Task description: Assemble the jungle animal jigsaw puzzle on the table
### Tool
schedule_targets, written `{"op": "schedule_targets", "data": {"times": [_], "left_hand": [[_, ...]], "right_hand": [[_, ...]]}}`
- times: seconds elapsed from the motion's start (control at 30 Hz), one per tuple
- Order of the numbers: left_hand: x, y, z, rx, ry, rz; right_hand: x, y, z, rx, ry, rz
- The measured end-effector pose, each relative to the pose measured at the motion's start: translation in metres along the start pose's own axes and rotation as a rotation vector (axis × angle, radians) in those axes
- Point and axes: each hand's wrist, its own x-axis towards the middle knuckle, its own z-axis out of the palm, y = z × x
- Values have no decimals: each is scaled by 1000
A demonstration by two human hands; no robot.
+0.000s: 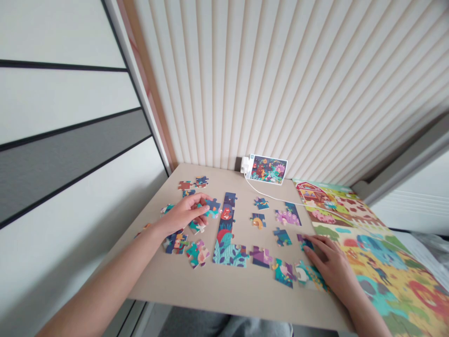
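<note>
Left grip [185,213]: grasping a puzzle piece [213,206] with the fingertips, just left of the joined section [228,253].
Right grip [331,264]: placed with the fingertips at a purple-blue piece [301,239], near right on the surface [196,292]; cannot tell if grasping or only touching.
Loose pieces [282,237]: scattered left and right of the joined section.
Picture card [268,169]: standing at the far edge.

A white plug [244,165] is sitting at the ribbed wall [210,93], its cable [273,195] trailing rightward over animal pictures [372,243]; perhaps grey cloth [433,245] is lying beyond.
</note>
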Motion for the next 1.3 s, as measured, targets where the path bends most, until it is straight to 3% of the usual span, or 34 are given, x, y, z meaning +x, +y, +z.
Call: {"op": "schedule_targets", "data": {"times": [0.37, 0.67, 0.87, 1.0, 1.13, 1.23, 1.3], "left_hand": [[1, 5, 7, 103, 43, 11], [4, -9, 5, 112, -49, 25], [3, -7, 7, 111, -84, 33], [-2, -2, 14, 134, -149, 36], [-7, -1, 26, 177, -232, 31], [-10, -3, 35, 186, -277, 31], [-11, -5, 41, 153, -309, 15]], "right_hand": [[-1, 2, 1, 22, -11, 8], [1, -8, -4, 53, -5, 32], [1, -15, -9, 99, 33, 39], [0, -48, -23, 246, 126, 74], [2, -110, -39, 460, -88, 120], [13, -155, -44, 515, -268, 36], [21, -176, -43, 540, -309, 7]]}}
